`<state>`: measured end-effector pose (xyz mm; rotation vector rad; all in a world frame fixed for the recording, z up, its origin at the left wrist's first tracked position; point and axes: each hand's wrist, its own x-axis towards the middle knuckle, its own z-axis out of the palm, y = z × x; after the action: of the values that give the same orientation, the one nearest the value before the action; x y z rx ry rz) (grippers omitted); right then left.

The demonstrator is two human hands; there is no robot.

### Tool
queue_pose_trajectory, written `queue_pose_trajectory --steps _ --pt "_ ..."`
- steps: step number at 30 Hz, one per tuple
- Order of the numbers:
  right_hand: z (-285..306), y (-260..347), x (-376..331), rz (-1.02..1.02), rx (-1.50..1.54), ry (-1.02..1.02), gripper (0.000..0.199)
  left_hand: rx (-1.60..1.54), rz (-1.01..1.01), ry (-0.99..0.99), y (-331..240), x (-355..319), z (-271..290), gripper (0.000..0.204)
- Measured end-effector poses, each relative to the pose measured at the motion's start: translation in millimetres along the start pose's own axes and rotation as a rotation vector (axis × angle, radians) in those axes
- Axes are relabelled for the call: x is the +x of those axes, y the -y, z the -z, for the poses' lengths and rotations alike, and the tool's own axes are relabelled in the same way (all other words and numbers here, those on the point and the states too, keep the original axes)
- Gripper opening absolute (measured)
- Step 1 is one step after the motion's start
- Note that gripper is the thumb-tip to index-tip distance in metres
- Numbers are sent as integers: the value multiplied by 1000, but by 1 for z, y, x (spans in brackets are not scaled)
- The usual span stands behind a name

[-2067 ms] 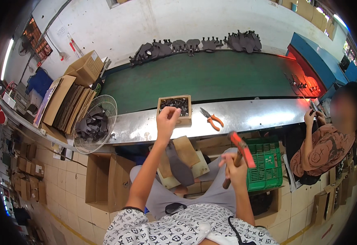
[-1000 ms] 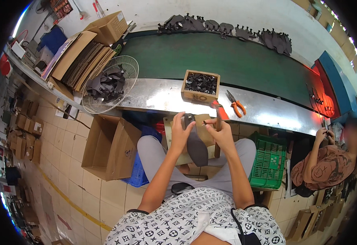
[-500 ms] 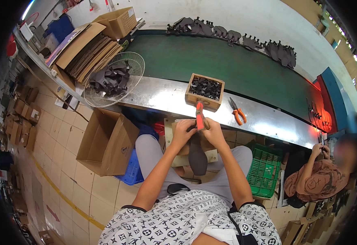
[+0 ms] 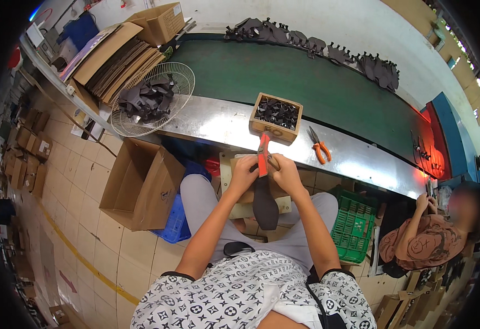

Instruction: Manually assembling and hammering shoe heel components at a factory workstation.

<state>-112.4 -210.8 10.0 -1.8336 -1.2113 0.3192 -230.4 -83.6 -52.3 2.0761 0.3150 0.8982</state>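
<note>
Hammer (image 4: 263, 157), red-headed, sits clasped in my right grip (image 4: 285, 174) over a dark sole-shaped piece (image 4: 265, 206), near the tabletop (image 4: 212, 122). My left grip (image 4: 243, 174) curls beside it; I cannot tell what it holds.

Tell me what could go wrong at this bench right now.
The red-headed, brown-handled hammer in the bare right hand could hit the bare left hand, whose fingers are close to its head. Also, the orange-handled metal pliers might get knocked off: they lie near the silvery metal bench's front edge.
</note>
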Motion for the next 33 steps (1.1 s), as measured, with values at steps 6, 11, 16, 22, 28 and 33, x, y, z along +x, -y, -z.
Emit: queue_pose_trajectory --steps 6,11,16,22,28,33 --pt "2 -3 -4 130 -126 82 20 -82 83 43 -9 -1 8 23" --pt "2 13 -7 104 -130 -53 23 -174 195 14 -20 2 9 25" --pt "22 50 -37 -170 351 -124 23 -254 199 61 -17 6 13 22" --pt "26 73 -60 22 125 -174 21 -321 233 63 -10 3 10 24" --pt "28 72 -63 -139 144 -92 19 -298 207 74 -6 2 9 26" --pt "17 69 -59 -120 94 -178 20 -295 232 46 -6 2 7 25"
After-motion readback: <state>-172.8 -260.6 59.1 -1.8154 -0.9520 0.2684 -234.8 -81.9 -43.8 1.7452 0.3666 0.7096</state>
